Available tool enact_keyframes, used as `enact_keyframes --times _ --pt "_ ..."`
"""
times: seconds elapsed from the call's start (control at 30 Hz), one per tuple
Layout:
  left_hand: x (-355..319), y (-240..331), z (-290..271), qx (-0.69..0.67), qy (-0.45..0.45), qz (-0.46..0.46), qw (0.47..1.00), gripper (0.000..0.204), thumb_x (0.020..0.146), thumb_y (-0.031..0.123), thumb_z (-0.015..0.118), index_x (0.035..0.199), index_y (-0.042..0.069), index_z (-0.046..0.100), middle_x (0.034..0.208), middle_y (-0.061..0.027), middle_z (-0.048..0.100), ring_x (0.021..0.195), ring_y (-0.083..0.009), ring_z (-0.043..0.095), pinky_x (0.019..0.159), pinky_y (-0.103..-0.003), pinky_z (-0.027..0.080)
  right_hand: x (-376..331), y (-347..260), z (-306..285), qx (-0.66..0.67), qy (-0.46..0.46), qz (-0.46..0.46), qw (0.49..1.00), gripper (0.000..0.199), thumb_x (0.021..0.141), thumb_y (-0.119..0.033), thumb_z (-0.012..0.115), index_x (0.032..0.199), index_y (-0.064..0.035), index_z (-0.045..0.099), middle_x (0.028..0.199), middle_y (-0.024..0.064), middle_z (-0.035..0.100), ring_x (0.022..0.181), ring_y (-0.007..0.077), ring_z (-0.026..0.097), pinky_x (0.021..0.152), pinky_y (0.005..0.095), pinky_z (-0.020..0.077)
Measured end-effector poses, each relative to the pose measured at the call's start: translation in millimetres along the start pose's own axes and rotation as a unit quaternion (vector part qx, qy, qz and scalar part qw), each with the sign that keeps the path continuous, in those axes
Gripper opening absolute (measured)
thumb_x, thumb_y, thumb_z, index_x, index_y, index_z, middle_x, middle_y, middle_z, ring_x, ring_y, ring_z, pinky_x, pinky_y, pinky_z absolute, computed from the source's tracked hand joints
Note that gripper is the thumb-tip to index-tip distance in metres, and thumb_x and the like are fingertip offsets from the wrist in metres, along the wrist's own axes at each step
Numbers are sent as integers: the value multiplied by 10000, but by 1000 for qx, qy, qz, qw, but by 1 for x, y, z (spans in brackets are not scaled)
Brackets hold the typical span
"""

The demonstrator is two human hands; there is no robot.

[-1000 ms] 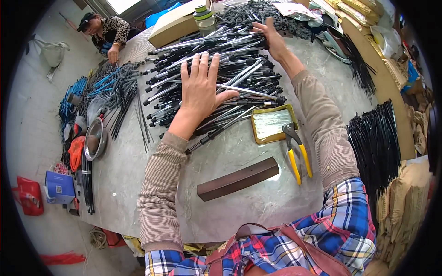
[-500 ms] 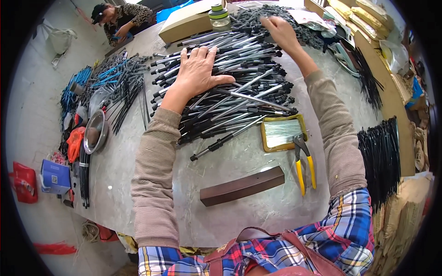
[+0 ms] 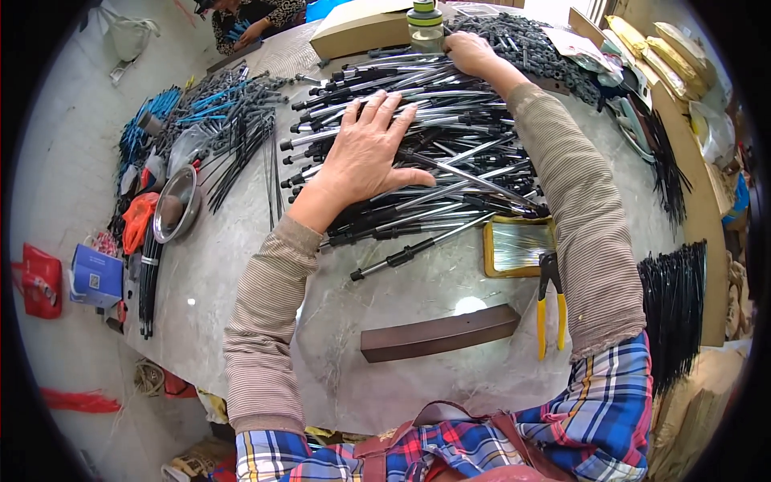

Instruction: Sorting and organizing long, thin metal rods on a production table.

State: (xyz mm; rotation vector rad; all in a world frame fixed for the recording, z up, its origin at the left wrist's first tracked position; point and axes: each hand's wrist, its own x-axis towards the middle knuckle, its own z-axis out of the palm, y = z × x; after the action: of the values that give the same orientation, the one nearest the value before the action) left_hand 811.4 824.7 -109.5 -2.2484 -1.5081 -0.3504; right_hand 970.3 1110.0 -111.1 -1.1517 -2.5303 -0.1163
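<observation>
A wide heap of silver metal rods with black ends (image 3: pixel 450 161) lies across the grey stone table (image 3: pixel 241 273). My left hand (image 3: pixel 365 153) rests flat on the heap's near left part, fingers spread, palm down on the rods. My right hand (image 3: pixel 470 52) reaches far over the pile and presses on the rods at its back edge, beside a dark pile of small black parts (image 3: pixel 534 44). Neither hand has a rod lifted.
A brown wooden block (image 3: pixel 438 333), yellow-handled pliers (image 3: pixel 550 301) and a yellow-rimmed tray (image 3: pixel 518 245) lie near me. Black cable ties (image 3: pixel 675 309) are at the right. A metal bowl (image 3: pixel 177 205), blue and black parts at left. Another person (image 3: pixel 249 16) works at the far end.
My view has shifted closer over the table. My left hand slid a little left across the rods, and my right hand stays stretched to the far edge of the heap.
</observation>
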Motion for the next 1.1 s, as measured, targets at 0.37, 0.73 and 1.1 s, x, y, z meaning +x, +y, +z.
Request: enact_keyframes --times 0.37,0.73,1.1 --pt "-8 -39 17 37 -5 -17 999 1149 699 827 552 1506 55 281 1532 -203 292 1439 -364 232 1169 -517 144 3 6 19 89 31 -71 993 379 936 -341 476 1156 -73 627 1166 201 604 1081 343 594 990 410 437" --pt "11 -62 20 -12 -122 -149 981 1426 474 935 602 1512 22 249 1538 -234 266 1445 -386 210 1159 -536 137 -24 -30 -16 -113 -93 -26 989 442 1013 -413 288 1158 -97 561 1237 177 590 1168 355 560 1002 471 425" --pt "-23 -34 35 -5 -8 -36 999 976 799 761 525 1522 151 284 1536 -175 310 1425 -361 273 1145 -574 156 -53 -24 -3 54 58 -195 978 381 992 -392 418 1008 -72 624 1122 141 642 1061 298 616 898 416 489"
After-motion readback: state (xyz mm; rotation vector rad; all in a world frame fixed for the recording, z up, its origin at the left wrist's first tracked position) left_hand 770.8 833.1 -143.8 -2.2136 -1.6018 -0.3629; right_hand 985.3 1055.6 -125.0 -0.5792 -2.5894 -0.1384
